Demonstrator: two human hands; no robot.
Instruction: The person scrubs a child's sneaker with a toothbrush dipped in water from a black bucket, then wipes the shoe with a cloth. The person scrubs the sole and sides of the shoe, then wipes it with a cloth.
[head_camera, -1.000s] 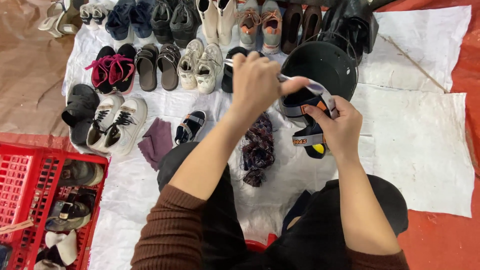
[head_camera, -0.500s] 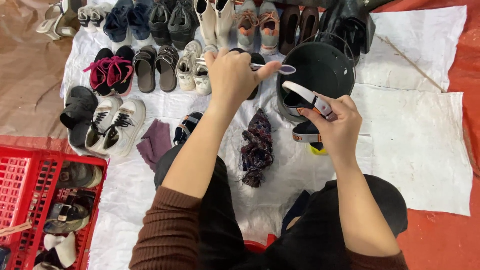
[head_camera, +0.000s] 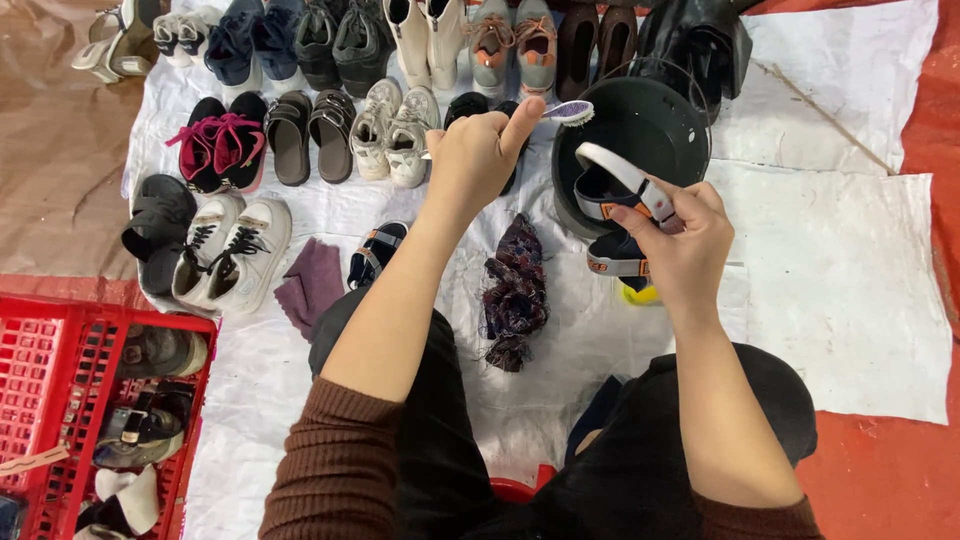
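With the left hand (head_camera: 478, 150) gripping a brush (head_camera: 568, 111) and the right hand (head_camera: 678, 240) pinching a sandal (head_camera: 622, 190) over the black bucket (head_camera: 640, 130), a loose grip could drop it in.

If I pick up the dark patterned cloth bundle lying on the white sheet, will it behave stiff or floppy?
Probably floppy: the cloth bundle lies crumpled in soft folds on the white sheet. It looks light for its size, and likely would sag and unfold. It seems unlikely to roll or slip.

White floor sheet (head_camera: 830, 290) under shoe rows (head_camera: 300, 140), black bucket (head_camera: 640, 130)
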